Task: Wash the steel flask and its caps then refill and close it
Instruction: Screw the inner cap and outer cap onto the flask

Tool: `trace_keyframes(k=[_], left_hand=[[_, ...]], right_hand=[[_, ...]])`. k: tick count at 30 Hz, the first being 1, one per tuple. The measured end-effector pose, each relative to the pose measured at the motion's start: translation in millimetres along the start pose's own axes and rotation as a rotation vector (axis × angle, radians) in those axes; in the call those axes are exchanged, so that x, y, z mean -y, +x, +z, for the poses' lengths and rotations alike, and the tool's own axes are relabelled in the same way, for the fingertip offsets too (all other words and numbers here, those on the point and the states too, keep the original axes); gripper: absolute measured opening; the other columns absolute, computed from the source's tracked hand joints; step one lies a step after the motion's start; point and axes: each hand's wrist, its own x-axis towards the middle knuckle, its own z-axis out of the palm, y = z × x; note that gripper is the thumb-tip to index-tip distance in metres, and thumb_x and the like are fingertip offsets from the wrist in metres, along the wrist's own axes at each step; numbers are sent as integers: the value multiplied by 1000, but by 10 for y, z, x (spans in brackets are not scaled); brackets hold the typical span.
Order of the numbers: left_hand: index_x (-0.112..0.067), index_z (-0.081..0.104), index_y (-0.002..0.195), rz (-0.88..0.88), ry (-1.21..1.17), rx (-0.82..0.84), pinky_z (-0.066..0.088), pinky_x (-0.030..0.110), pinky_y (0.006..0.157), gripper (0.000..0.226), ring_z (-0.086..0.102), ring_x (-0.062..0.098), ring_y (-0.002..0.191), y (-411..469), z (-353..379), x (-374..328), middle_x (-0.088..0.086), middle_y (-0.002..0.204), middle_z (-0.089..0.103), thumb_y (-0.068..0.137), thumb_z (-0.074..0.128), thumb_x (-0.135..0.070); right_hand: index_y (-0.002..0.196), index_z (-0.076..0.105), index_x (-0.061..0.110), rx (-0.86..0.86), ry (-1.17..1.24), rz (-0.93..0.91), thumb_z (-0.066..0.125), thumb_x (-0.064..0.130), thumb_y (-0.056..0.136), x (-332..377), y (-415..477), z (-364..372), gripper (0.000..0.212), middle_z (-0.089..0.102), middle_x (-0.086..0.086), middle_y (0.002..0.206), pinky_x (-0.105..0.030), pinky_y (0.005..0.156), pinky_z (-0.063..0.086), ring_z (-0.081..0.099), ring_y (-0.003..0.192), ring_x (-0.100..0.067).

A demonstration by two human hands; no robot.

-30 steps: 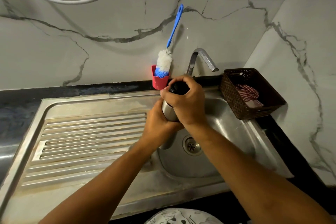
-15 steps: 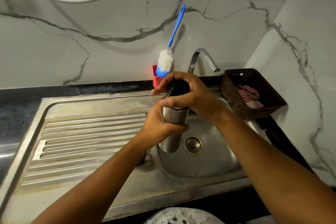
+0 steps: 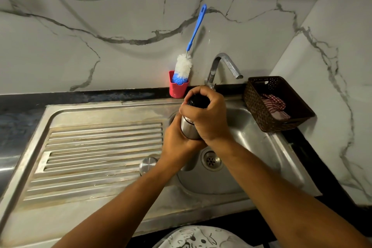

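Observation:
The steel flask [image 3: 188, 130] is held upright over the sink basin [image 3: 261, 147]. My left hand [image 3: 177, 141] wraps around its body from the left. My right hand [image 3: 207, 115] closes over the black inner cap [image 3: 196, 100] at the top of the flask. Most of the flask is hidden by both hands. A round steel outer cap [image 3: 148, 165] lies on the drainboard just left of the basin, beside my left wrist.
A curved tap [image 3: 223, 65] stands behind the basin, with no water seen running. A blue and white bottle brush [image 3: 184, 66] leans in a red holder [image 3: 178, 87] at the wall. At the right stands a brown basket [image 3: 259, 106] with a checked cloth. The ribbed drainboard [image 3: 96, 153] stretches left.
My right hand has turned on the black cap, with the fingers wrapped more over the top. The flask stays in my left hand at about the same spot. The steel cap on the drainboard has come into sight.

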Motion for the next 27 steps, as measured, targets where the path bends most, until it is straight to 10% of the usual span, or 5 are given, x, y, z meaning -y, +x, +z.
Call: trace_keyframes(k=[7,12,18,22,27], left_hand=[[-26,53,134,34,-10,-42,58,15,82,73,69,0,109,78,-178,-112,-14,116,69,76,90,-2],[-17,58,128,-34,4,-198,64,43,87,70,74,18,101,302,-773,-42,2,113,74,70,95,-10],[-25,55,125,-123,103,-364,59,32,88,73,69,8,100,213,-1398,124,-6,113,69,66,97,-13],[-22,56,124,-160,123,-412,60,37,87,73,69,16,100,72,-1569,248,-1,112,70,65,97,-12],[-25,56,122,-186,145,-412,61,37,84,71,70,16,97,-5,-1551,344,-3,108,70,65,98,-15]], right_hand=[[102,63,8,151,53,-2,85,18,77,130,67,156,35,69,-3,95,-29,84,59,68,92,-18],[130,52,12,342,195,186,78,27,90,30,150,177,50,69,-8,114,-28,85,58,70,104,-15],[123,60,27,725,-258,360,86,45,80,-812,-288,408,54,65,2,118,-40,93,59,67,105,-20],[147,39,40,1053,-570,122,81,56,77,-1105,-649,584,84,45,7,148,-38,106,48,48,132,-16],[147,43,38,1017,-663,15,80,41,81,-1171,-667,624,76,47,7,147,-38,104,47,46,132,-18]])
